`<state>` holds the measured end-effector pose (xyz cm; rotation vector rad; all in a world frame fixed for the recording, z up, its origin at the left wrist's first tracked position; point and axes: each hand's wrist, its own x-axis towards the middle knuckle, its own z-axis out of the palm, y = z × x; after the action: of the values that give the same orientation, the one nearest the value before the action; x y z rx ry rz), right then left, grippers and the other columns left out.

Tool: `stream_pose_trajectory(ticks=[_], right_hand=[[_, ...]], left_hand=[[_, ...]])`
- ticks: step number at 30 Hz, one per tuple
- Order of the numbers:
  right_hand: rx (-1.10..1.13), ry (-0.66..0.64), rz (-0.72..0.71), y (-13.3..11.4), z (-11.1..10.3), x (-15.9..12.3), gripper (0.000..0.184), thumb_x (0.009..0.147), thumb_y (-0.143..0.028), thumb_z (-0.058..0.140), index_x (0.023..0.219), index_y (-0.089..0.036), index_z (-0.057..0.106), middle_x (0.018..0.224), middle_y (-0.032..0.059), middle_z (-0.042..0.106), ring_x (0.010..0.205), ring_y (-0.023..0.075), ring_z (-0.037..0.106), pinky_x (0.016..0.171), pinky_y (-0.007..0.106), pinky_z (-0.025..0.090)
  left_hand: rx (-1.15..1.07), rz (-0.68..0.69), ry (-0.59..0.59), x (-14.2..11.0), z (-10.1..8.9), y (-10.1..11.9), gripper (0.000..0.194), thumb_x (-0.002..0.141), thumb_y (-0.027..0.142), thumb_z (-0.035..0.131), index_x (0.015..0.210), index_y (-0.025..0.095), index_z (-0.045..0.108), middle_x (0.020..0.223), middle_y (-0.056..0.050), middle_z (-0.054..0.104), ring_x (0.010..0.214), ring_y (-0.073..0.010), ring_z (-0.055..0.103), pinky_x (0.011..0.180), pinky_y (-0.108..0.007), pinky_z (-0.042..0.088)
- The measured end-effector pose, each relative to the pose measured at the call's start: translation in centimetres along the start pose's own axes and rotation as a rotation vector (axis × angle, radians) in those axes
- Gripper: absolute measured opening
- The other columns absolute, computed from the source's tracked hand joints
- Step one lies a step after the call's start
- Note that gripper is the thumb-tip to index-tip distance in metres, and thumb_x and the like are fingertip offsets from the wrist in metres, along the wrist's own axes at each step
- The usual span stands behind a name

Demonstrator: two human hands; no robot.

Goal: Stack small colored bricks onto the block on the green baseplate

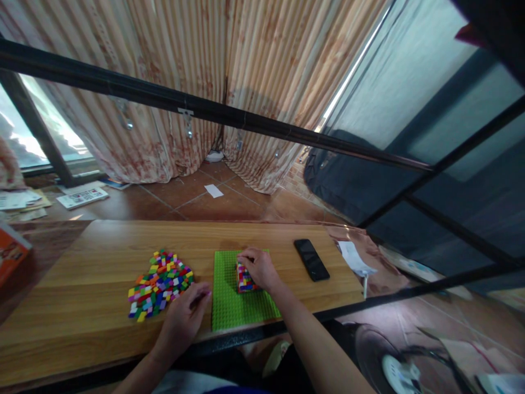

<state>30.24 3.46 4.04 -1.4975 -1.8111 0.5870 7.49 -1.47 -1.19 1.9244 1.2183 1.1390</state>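
From my camera I take the green baseplate [227, 309] as my landmark; it lies on the wooden surface [123, 241]. A compact, multicoloured brick block [246, 283] sits on its upper part, partly hidden beneath my right hand [261, 267]. That much has been put together, while the baseplate's near part shows bare studs. To the left of the baseplate lies a wide pile of loose bricks [170, 276], none of them joined as far as I can see. I judge the building to be partway along, with plenty of pieces unused, though I cannot count the block's layers or tell whether its top is complete.

My right hand has its fingers bent down at the block; I cannot tell whether they grip a brick. My left hand [183, 317], between the pile and the baseplate, is curled with its fingertips close together; a pinkish spot there may be a brick, but I can't be sure. A black phone [311, 260] lies right of the baseplate.
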Motion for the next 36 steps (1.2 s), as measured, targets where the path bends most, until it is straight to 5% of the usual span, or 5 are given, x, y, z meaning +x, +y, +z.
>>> stream_pose_trajectory(ticks=[8, 12, 15, 24, 36], right_hand=[[-0.014, 0.006, -0.017, 0.1, -0.4, -0.1, 0.014, 0.086, -0.021, 0.061, 0.092, -0.021, 0.073, 0.091, 0.0033, 0.073, 0.085, 0.0154, 0.067, 0.08, 0.025, 0.049], [-0.011, 0.199, -0.061, -1.4, -0.7, -1.6, 0.022, 0.089, -0.024, 0.058, 0.108, -0.023, 0.069, 0.103, 0.0055, 0.071, 0.101, 0.0185, 0.063, 0.094, 0.034, 0.047], [0.002, 0.302, -0.072, -3.6, 0.3, -4.0, 0.021, 0.094, -0.022, 0.05, 0.103, -0.022, 0.069, 0.097, 0.0066, 0.071, 0.095, 0.0182, 0.063, 0.088, 0.034, 0.048], [-0.154, 0.098, -0.155, -7.0, 6.0, -8.2, 0.019, 0.094, -0.02, 0.051, 0.105, -0.025, 0.066, 0.099, 0.0034, 0.07, 0.093, 0.0188, 0.059, 0.086, 0.035, 0.042], [-0.128, 0.067, -0.081, -7.5, 6.6, -7.0, 0.011, 0.091, -0.023, 0.059, 0.091, -0.026, 0.07, 0.093, 0.0017, 0.07, 0.09, 0.0175, 0.059, 0.083, 0.032, 0.044]], left_hand=[[-0.022, -0.027, -0.009, 0.1, -0.3, 0.5, 0.023, 0.088, 0.038, 0.053, 0.096, 0.02, 0.064, 0.087, -0.004, 0.073, 0.081, -0.0183, 0.071, 0.074, -0.028, 0.059], [-0.07, -0.055, -0.004, 0.0, -0.1, 0.3, 0.023, 0.086, 0.039, 0.055, 0.096, 0.02, 0.063, 0.089, -0.004, 0.073, 0.082, -0.0186, 0.071, 0.077, -0.03, 0.059], [-0.124, -0.103, 0.003, -0.1, 0.0, 0.2, 0.025, 0.085, 0.042, 0.057, 0.095, 0.02, 0.064, 0.091, -0.005, 0.074, 0.084, -0.0192, 0.071, 0.079, -0.031, 0.059], [-0.132, -0.182, -0.01, 0.5, -1.2, 0.8, 0.03, 0.083, 0.044, 0.053, 0.095, 0.019, 0.066, 0.092, -0.006, 0.074, 0.084, -0.0206, 0.071, 0.078, -0.034, 0.06], [-0.21, -0.202, -0.035, 0.5, -1.6, 0.9, 0.029, 0.082, 0.041, 0.055, 0.097, 0.019, 0.066, 0.096, -0.008, 0.074, 0.09, -0.0222, 0.071, 0.083, -0.035, 0.058]])
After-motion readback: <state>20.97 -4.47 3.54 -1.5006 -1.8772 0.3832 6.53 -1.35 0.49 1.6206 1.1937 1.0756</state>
